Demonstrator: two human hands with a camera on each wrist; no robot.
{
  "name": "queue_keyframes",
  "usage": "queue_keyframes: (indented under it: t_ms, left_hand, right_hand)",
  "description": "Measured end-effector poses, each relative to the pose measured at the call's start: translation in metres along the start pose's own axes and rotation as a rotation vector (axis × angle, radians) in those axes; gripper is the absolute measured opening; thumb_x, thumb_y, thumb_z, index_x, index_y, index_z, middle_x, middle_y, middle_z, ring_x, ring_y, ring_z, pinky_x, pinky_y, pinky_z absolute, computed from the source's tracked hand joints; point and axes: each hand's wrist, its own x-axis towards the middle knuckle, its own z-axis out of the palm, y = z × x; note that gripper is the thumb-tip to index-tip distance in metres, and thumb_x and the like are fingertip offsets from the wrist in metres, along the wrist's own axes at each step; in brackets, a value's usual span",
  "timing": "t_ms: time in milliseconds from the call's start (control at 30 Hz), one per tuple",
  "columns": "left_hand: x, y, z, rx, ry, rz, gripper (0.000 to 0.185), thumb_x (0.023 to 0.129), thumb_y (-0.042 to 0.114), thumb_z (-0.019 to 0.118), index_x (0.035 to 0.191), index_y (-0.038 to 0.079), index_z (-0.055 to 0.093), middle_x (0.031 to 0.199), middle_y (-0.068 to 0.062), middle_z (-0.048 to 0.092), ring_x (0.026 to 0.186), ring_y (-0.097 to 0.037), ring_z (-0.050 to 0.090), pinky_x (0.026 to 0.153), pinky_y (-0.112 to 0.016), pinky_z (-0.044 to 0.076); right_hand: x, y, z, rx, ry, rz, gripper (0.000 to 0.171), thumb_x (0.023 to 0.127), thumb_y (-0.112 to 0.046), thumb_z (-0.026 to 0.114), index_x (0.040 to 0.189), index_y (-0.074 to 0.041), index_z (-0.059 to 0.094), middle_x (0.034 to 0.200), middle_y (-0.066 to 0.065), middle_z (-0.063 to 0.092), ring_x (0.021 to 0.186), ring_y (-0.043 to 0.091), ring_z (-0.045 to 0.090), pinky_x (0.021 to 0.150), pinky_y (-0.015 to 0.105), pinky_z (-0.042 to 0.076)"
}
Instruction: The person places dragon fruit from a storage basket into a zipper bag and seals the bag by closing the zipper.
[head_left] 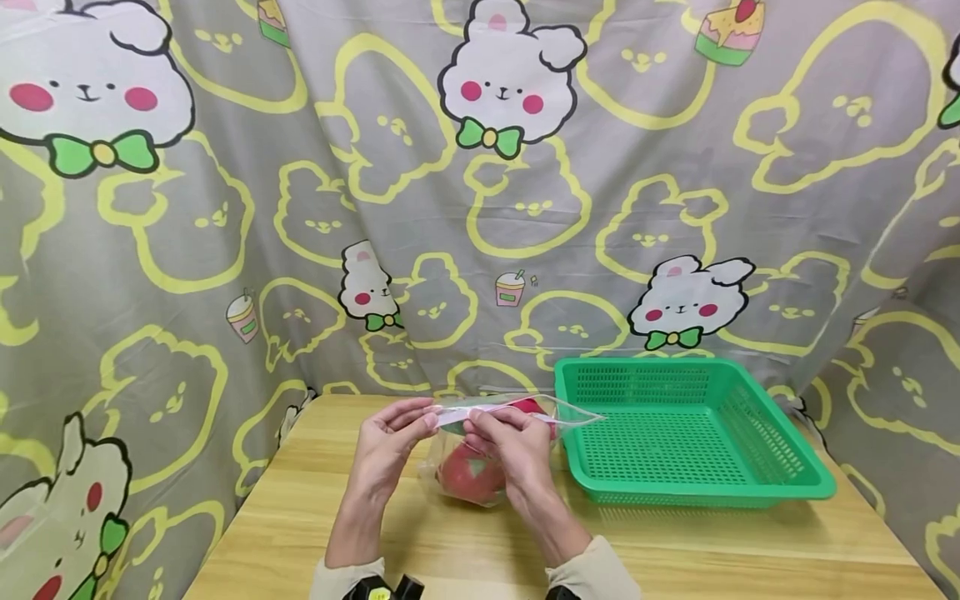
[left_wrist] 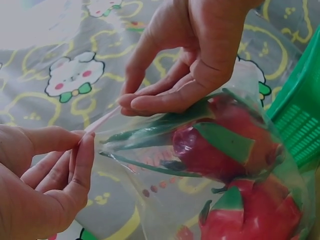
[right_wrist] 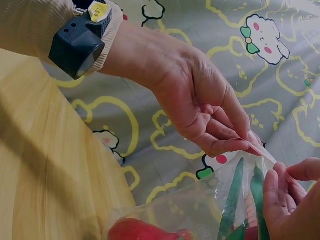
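A clear zip bag (head_left: 442,483) with two red dragon fruits inside stands on the table between my hands. In the left wrist view, one dragon fruit (left_wrist: 227,135) is above the other dragon fruit (left_wrist: 250,210), their green scales showing through the film. My left hand (head_left: 384,446) pinches the left end of the bag's whitish top strip between thumb and fingers. Close by, my right hand (head_left: 517,446) pinches the same strip farther along. To the right of that hand, the bag's mouth (head_left: 577,412) gapes in a loop.
A green perforated plastic basket (head_left: 690,450) sits to the right of the bag on the wooden table (head_left: 277,508). Behind and around the table hangs a grey curtain (head_left: 420,208) printed with rabbits.
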Motion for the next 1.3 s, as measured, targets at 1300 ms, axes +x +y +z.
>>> queue_keyframes:
  t_ms: [1300]
  left_hand:
    - [0.01,0.012,-0.005,-0.041,-0.095,-0.016,0.025,0.09,-0.016,0.067,0.104,0.002,0.077,0.093,-0.007,0.077,0.083,-0.014,0.073,0.076,-0.025,0.059]
  right_hand:
    - [0.009,-0.012,-0.021,0.13,-0.006,0.029,0.007,0.088,0.009,0.073,0.095,0.009,0.073,0.083,0.015,0.075,0.075,0.02,0.076,0.076,0.035,0.061]
